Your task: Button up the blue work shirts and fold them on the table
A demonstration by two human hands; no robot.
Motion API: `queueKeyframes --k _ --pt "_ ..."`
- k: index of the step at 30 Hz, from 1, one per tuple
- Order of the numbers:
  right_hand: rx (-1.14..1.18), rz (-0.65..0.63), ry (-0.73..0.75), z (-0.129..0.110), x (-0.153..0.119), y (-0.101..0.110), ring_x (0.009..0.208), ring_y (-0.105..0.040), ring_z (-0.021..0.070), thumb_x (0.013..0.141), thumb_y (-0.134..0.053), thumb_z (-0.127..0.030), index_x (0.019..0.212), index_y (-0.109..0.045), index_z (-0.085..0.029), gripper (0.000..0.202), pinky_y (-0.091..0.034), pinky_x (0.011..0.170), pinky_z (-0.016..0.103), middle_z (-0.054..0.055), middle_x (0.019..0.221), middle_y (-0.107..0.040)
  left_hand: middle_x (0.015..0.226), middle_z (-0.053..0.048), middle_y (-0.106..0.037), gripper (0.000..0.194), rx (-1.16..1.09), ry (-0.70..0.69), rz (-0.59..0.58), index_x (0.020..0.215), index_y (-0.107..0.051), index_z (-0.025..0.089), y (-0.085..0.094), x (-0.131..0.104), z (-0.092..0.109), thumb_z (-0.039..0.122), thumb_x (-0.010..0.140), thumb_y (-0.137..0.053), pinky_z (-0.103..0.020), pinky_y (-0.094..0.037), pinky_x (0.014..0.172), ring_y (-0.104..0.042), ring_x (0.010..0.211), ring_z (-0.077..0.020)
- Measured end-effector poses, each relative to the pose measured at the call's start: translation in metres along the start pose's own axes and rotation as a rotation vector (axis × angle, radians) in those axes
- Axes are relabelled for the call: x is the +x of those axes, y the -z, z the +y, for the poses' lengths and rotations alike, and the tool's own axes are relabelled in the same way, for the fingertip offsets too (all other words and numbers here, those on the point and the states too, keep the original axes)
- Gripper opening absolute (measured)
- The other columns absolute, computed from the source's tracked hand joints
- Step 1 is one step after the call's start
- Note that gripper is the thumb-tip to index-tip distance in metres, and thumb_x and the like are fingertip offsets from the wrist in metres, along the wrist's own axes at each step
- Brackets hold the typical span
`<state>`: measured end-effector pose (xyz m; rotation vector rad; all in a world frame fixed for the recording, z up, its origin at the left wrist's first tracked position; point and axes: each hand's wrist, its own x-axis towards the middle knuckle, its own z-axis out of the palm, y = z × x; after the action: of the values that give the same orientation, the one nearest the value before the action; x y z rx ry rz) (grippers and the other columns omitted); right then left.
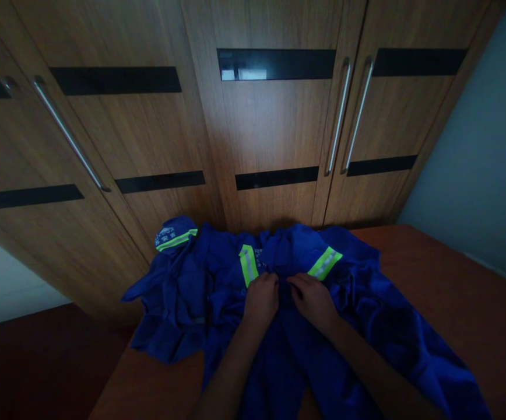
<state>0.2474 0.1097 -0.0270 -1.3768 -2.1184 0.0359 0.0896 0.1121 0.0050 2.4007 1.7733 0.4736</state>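
Observation:
Blue work clothing (pixel 366 297) with yellow-green reflective strips lies spread and wrinkled on a reddish-brown wooden surface. Near the middle of its upper part, my left hand (pixel 262 296) is closed on the blue cloth, just below one reflective strip (pixel 248 264). A short gap to the right, my right hand (pixel 312 296) pinches the same garment below the other strip (pixel 325 263). The fingertips of both hands point toward each other, and dark cloth runs between them. Exactly what lies between the fingertips is too dark to tell.
A bunched blue sleeve part (pixel 169 303) with a reflective band and white print hangs over the left edge of the wooden surface (pixel 445 291). Behind stands a wooden wardrobe (pixel 270 122) with black strips and long metal handles. A pale wall (pixel 475 169) rises at the right.

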Motion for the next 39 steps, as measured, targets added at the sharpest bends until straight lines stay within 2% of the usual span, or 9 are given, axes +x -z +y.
queueKeyframes --k 6,12,17,22,28,34,39 --pt "-0.028 0.033 -0.025 -0.003 -0.003 0.001 0.081 -0.061 0.0179 0.087 -0.050 -0.023 0.102 -0.063 -0.022 0.019 -0.046 0.075 0.028 0.003 0.089 -0.065 0.087 -0.004 -0.060 0.025 -0.143 -0.127 0.069 0.094 -0.063 0.020 0.001 -0.004 0.002 0.014 0.090 -0.040 -0.026 -0.043 0.080 -0.058 0.086 -0.0164" --pt "-0.048 0.042 -0.076 0.001 -0.006 0.004 0.067 -0.060 0.0145 0.085 -0.051 -0.024 0.092 -0.065 -0.024 0.015 -0.039 0.059 0.024 -0.001 0.075 -0.064 0.085 -0.004 -0.060 0.023 -0.191 -0.233 0.064 0.086 -0.062 0.019 0.003 -0.010 0.007 0.015 0.090 -0.040 -0.026 -0.044 0.078 -0.057 0.084 -0.0167" --pt "-0.100 0.095 -0.073 0.003 -0.007 0.003 0.070 -0.062 0.0151 0.087 -0.051 -0.027 0.093 -0.068 -0.024 0.018 -0.039 0.061 0.023 0.001 0.075 -0.067 0.084 -0.004 -0.060 0.024 -0.217 -0.240 0.080 0.083 -0.062 0.019 0.006 -0.010 0.009 0.014 0.090 -0.040 -0.026 -0.044 0.078 -0.057 0.082 -0.0162" --pt "-0.100 0.036 -0.103 0.004 -0.008 0.001 0.077 -0.065 0.0160 0.087 -0.049 -0.023 0.098 -0.068 -0.024 0.022 -0.044 0.066 0.023 0.003 0.087 -0.071 0.079 -0.004 -0.061 0.021 -0.237 -0.260 0.049 0.078 -0.063 0.018 0.006 -0.009 0.011 0.013 0.087 -0.044 -0.026 -0.045 0.076 -0.058 0.080 -0.0165" --pt "0.010 0.022 -0.069 0.008 -0.007 0.004 0.083 -0.068 0.0165 0.088 -0.046 -0.024 0.100 -0.068 -0.024 0.025 -0.049 0.071 0.024 0.003 0.096 -0.072 0.082 -0.004 -0.061 0.023 -0.266 -0.209 0.098 0.086 -0.065 0.018 0.007 -0.008 0.007 0.011 0.087 -0.043 -0.026 -0.045 0.075 -0.059 0.079 -0.0162" --pt "0.113 -0.013 -0.019 0.010 -0.008 0.006 0.073 -0.069 0.0161 0.088 -0.045 -0.026 0.100 -0.069 -0.022 0.028 -0.049 0.066 0.024 0.003 0.089 -0.074 0.083 -0.005 -0.059 0.025 -0.191 -0.195 0.104 0.086 -0.065 0.018 0.009 -0.009 0.006 0.009 0.087 -0.041 -0.027 -0.045 0.078 -0.058 0.082 -0.0173" --pt "0.057 -0.017 -0.049 0.005 -0.009 0.006 0.063 -0.066 0.0148 0.087 -0.049 -0.032 0.096 -0.070 -0.023 0.025 -0.044 0.058 0.022 0.002 0.076 -0.073 0.084 -0.005 -0.058 0.023 -0.159 -0.210 0.096 0.089 -0.063 0.019 0.005 -0.010 0.005 0.010 0.086 -0.042 -0.028 -0.045 0.078 -0.057 0.083 -0.0178"
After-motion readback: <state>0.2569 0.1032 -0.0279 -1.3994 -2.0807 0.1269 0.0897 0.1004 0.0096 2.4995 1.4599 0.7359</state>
